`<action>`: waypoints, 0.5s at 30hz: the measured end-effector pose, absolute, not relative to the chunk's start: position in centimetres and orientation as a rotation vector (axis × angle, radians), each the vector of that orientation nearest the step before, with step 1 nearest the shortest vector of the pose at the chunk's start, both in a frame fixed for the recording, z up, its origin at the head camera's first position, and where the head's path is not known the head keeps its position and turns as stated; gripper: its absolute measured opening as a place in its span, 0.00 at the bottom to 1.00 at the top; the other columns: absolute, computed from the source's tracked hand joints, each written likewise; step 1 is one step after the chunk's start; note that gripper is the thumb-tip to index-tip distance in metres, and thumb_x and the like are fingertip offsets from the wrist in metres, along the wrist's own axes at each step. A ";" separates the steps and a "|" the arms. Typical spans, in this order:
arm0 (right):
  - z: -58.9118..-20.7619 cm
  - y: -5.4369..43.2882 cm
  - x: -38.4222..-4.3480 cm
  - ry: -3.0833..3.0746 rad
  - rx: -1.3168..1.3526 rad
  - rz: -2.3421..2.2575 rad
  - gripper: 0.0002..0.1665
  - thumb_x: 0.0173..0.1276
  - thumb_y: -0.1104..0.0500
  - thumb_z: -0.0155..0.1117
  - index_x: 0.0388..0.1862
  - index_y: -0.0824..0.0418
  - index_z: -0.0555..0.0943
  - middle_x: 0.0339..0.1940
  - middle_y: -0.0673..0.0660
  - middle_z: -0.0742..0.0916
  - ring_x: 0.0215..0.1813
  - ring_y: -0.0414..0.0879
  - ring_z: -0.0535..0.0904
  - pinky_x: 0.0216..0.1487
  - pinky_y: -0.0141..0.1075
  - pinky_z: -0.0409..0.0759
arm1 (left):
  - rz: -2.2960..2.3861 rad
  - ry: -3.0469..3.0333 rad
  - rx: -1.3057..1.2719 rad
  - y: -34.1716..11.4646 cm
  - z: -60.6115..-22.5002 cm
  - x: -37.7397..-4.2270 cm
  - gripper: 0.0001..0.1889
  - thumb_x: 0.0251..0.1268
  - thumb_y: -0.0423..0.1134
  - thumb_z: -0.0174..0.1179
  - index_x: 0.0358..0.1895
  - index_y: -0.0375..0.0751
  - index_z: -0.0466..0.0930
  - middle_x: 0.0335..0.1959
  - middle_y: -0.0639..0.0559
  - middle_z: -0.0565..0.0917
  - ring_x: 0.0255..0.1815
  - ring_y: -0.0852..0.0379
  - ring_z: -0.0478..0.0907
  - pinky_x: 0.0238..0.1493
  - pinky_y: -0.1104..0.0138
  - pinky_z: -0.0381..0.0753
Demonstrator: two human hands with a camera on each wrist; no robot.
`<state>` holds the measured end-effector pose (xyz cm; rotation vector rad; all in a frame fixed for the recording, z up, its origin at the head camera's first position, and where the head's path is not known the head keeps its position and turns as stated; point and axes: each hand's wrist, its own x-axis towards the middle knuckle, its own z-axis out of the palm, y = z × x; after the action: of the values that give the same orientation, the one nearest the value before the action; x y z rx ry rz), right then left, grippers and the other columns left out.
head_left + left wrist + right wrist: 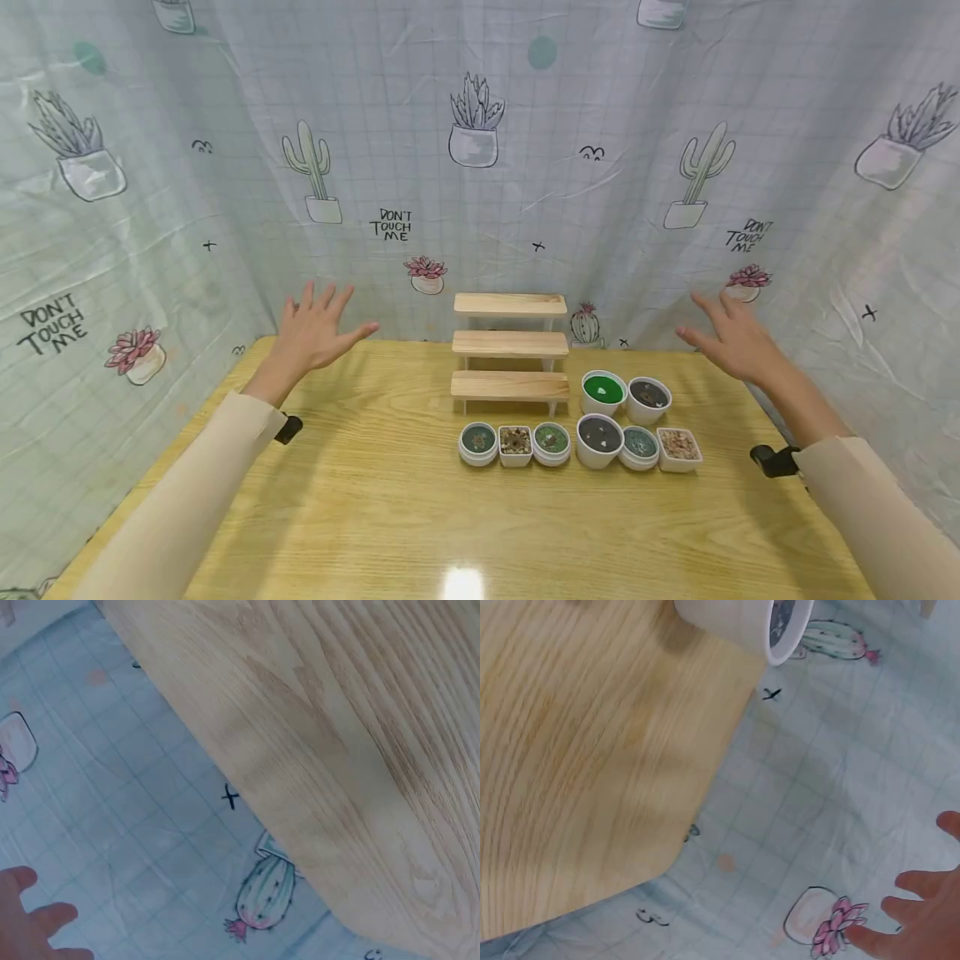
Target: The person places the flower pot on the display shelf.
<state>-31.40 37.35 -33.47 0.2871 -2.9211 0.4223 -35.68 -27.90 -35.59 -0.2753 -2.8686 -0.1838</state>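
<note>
My left hand (311, 329) hovers over the back left of the table, fingers spread, holding nothing. Over the back right, my right hand (731, 337) is also raised with spread fingers and touches nothing. Between them stands a three-tier wooden shelf (510, 386) with bare steps. Small white pots cluster in front and to its right: a green-filled pot (603, 392), a dark-filled pot (648, 400), and a larger dark one (599, 440). The front row also has a round pot (478, 443), a square pebble pot (515, 446), a green-topped pot (551, 443), a bluish-topped pot (639, 447) and a square pinkish-gravel pot (678, 449).
A light wooden table (375, 517) lies under everything. Behind it and on both sides hangs a pale curtain (360, 125) printed with cacti and lettering. Black wrist straps show on the left (288, 429) and right sleeves.
</note>
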 end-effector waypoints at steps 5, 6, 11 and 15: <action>-33.7 36.9 -29.3 -2.925 0.362 0.441 0.49 0.80 0.38 0.53 0.85 0.64 0.50 0.79 0.86 0.49 0.77 0.85 0.46 0.69 0.82 0.52 | -0.241 -2.859 -0.275 -27.2 -35.4 -34.4 0.53 0.68 0.80 0.40 0.85 0.47 0.49 0.83 0.32 0.52 0.83 0.23 0.38 0.77 0.25 0.39; -33.8 36.8 -29.0 -2.929 0.370 0.444 0.49 0.80 0.38 0.54 0.85 0.64 0.50 0.79 0.86 0.49 0.77 0.85 0.46 0.68 0.82 0.52 | -0.258 -2.857 -0.276 -27.0 -35.4 -34.1 0.53 0.68 0.80 0.41 0.85 0.47 0.48 0.83 0.32 0.53 0.83 0.23 0.38 0.77 0.25 0.40; -34.4 36.0 -27.3 -2.947 0.403 0.491 0.49 0.80 0.39 0.55 0.85 0.63 0.50 0.79 0.85 0.50 0.78 0.85 0.47 0.68 0.83 0.52 | -0.387 -2.824 -0.286 -26.3 -35.7 -32.7 0.51 0.70 0.78 0.43 0.85 0.47 0.48 0.84 0.32 0.52 0.83 0.23 0.39 0.76 0.24 0.44; -35.0 35.4 -26.2 -2.932 0.446 0.587 0.49 0.79 0.42 0.59 0.85 0.64 0.51 0.79 0.83 0.55 0.77 0.83 0.50 0.67 0.82 0.54 | -0.578 -2.790 -0.306 -25.5 -36.4 -31.6 0.49 0.72 0.75 0.46 0.85 0.46 0.49 0.83 0.33 0.56 0.83 0.25 0.46 0.75 0.26 0.50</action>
<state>-26.22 35.43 -35.04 0.4460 -2.9318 0.5874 -31.65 -25.55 -36.44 -0.3055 -2.7898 -0.5779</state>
